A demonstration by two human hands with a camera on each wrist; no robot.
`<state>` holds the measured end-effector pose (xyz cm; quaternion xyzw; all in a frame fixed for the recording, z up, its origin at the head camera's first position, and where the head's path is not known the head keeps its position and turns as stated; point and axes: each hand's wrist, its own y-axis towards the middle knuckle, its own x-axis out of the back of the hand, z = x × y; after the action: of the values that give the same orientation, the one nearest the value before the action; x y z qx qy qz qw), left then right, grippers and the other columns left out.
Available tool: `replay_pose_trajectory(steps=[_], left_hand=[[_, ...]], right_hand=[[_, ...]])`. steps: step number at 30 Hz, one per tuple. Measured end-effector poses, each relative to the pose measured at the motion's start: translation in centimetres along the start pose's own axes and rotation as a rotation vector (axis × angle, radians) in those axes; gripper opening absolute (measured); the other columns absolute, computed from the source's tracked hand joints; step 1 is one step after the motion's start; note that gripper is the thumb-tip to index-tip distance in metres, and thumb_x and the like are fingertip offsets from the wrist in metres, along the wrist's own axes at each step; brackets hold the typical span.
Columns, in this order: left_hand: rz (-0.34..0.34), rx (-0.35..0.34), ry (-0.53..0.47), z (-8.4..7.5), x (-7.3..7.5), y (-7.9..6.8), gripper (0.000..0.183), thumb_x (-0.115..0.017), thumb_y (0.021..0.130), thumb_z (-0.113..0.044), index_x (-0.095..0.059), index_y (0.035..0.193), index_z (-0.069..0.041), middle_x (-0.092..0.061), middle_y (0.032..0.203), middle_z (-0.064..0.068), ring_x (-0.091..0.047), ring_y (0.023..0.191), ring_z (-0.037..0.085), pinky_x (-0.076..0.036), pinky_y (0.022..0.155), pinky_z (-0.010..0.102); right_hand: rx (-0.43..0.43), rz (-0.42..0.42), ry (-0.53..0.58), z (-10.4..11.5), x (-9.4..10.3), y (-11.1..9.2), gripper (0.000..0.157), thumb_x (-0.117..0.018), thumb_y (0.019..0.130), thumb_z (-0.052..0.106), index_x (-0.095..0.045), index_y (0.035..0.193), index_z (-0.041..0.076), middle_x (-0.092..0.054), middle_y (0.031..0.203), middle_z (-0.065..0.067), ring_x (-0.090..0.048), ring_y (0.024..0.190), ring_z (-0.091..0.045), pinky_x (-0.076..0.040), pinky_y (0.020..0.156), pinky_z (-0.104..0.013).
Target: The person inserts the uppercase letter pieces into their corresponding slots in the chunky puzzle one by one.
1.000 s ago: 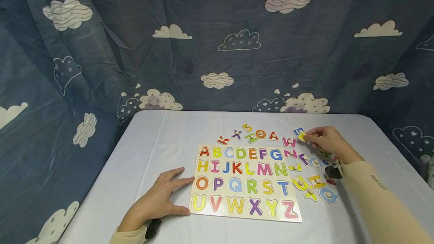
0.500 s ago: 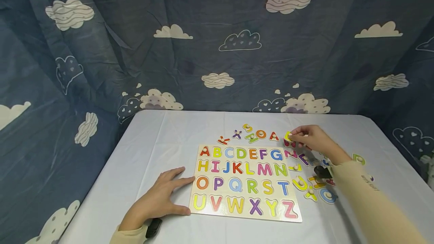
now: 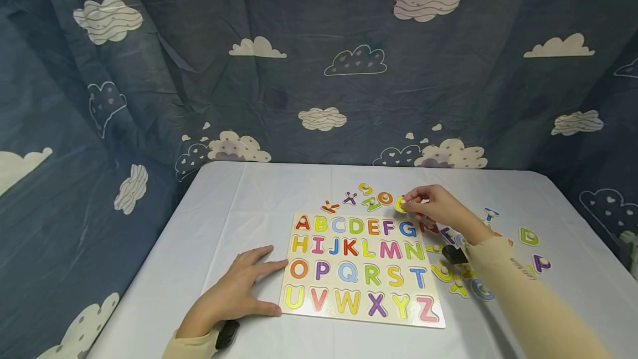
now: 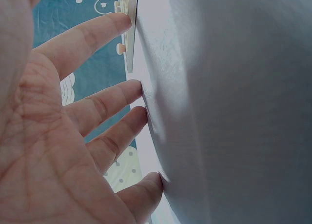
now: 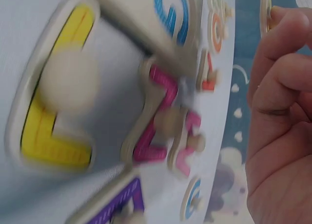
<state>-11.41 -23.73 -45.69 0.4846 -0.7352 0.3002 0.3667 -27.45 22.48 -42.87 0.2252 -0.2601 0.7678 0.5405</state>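
Note:
My right hand [image 3: 438, 206] pinches a yellow letter puzzle piece [image 3: 399, 204] by its knob, over the far side of the table beside the orange O piece [image 3: 385, 198]. In the right wrist view the held piece [image 5: 264, 11] is seen edge-on, its letter hidden. The alphabet puzzle board [image 3: 361, 262] lies flat in the middle, with coloured letters A to Z in rows. My left hand [image 3: 236, 292] rests at the board's left edge, fingers spread. One fingertip meets the board's side [image 4: 131, 43] in the left wrist view; the other fingertips are on the cloth.
Loose knobbed letters lie behind the board, among them a red K [image 3: 329, 207] and a purple X [image 3: 350, 198]. More are right of it, including a yellow L [image 5: 36, 121], a green D [image 3: 528, 236] and a purple P [image 3: 540, 263]. A white cloth [image 3: 239, 204] covers the table.
My right hand has moved left with the yellow letter piece, from the blue piece at the back right, past the pink W, to near the orange O. My left hand has stayed put.

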Motion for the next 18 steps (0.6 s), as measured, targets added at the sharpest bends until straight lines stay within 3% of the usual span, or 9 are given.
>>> replay_pose_trajectory(steps=[10,18], left_hand=[[0.001,0.012,-0.010,-0.1,0.0,0.1,0.092,-0.101,0.065,-0.051,-0.067,0.148,-0.028,-0.042,0.169,0.016,-0.033,0.158,0.047,-0.021,0.128,0.073],[0.003,0.023,-0.012,-0.1,0.0,0.0,0.092,-0.101,0.065,-0.050,-0.068,0.147,-0.029,-0.042,0.169,0.016,-0.033,0.158,0.047,-0.022,0.127,0.074]], right_hand=[[0.031,0.066,0.039,2.3,-2.5,1.2,0.027,-0.073,0.102,0.026,-0.069,0.112,0.000,-0.061,0.086,-0.005,-0.051,0.062,-0.012,-0.041,0.051,-0.023],[0.058,0.103,0.046,3.8,-4.6,2.5,0.026,-0.074,0.101,0.025,-0.070,0.110,0.001,-0.063,0.085,-0.008,-0.051,0.061,-0.014,-0.041,0.051,-0.024]])
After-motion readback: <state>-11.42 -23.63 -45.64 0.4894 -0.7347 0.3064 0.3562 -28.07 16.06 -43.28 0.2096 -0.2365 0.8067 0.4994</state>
